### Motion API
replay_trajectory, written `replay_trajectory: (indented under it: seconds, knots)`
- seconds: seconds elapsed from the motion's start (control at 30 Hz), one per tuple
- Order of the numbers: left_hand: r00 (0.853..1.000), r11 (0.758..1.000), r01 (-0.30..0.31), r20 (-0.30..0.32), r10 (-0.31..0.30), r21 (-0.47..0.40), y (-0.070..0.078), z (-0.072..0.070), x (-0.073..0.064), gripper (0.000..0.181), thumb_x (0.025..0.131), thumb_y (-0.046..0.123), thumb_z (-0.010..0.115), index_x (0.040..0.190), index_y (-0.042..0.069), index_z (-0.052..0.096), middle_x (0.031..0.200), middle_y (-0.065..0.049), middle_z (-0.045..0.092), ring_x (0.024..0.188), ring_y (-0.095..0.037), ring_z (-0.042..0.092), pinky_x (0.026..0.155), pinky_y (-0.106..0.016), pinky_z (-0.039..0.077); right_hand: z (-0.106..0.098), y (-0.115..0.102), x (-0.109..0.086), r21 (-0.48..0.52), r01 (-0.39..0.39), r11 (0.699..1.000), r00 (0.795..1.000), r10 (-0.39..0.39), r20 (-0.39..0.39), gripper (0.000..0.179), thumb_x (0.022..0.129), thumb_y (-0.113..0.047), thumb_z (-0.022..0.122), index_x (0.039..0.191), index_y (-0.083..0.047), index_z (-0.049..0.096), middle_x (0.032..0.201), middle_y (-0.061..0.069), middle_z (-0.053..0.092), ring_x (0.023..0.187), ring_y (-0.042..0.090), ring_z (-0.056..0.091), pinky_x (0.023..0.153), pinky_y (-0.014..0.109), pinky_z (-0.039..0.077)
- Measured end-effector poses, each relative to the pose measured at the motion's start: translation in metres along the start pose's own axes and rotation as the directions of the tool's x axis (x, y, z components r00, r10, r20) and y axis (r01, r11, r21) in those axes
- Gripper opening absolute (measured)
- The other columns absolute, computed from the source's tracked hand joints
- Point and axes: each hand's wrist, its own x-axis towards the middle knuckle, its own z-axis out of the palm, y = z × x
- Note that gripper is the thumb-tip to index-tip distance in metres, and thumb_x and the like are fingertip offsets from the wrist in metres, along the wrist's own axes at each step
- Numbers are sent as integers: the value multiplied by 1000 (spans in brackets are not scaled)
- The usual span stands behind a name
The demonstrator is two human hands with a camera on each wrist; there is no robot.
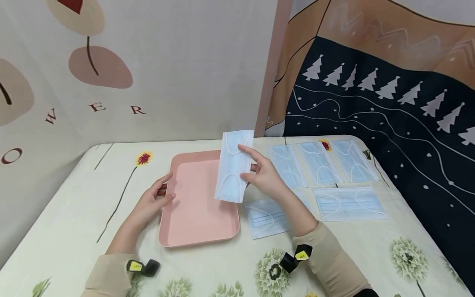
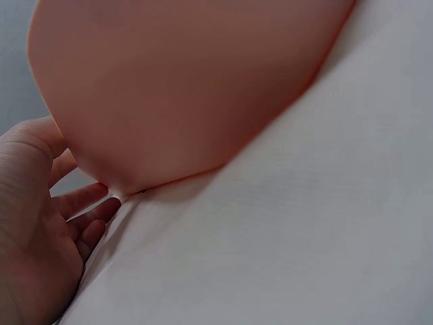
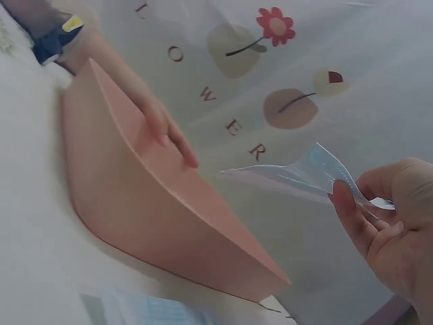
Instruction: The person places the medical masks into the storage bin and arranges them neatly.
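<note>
A shallow pink tray (image 1: pixel 200 225) lies on the table, its inside bare apart from where a mask overlaps its right side. My left hand (image 1: pixel 147 204) holds the tray's left rim, thumb at the edge; the left wrist view shows several fingertips near the tray's corner (image 2: pixel 128 179). My right hand (image 1: pixel 268 177) pinches a light blue face mask (image 1: pixel 231 165) with white ear loops by its right edge. That mask hangs above the tray's right side, and from the right wrist view the mask (image 3: pixel 304 172) appears raised well over the table.
Right of the tray, three masks (image 1: pixel 318 163) lie lengthwise in a back row. In front of them are two sideways masks, one (image 1: pixel 349 204) on the right and another (image 1: pixel 267 218) partly under my right forearm. A flowered cloth (image 1: pixel 92 214) covers the table; patterned fabric hangs behind.
</note>
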Motion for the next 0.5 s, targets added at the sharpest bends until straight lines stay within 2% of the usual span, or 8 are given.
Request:
replay_trajectory:
  seconds: [0.33, 0.5]
  knots:
    - [999, 999, 32, -5, -32, -13, 4, 1, -1, 69, 94, 23, 63, 152, 17, 27, 133, -20, 47, 109, -23, 45, 82, -16, 40, 28, 10, 10, 31, -67, 997, 993, 63, 102, 74, 84, 19, 56, 147, -17, 39, 136, 13, 45, 101, 26, 62, 67, 37, 55]
    - [1000, 1000, 20, -11, -20, -7, 3, 1, -2, 68, 94, 24, 63, 152, 16, 27, 131, -21, 48, 108, -24, 46, 82, -16, 40, 39, 14, 16, 30, -82, 996, 988, 77, 135, 73, 84, 17, 58, 146, -17, 41, 137, 12, 46, 97, 22, 63, 69, 36, 54]
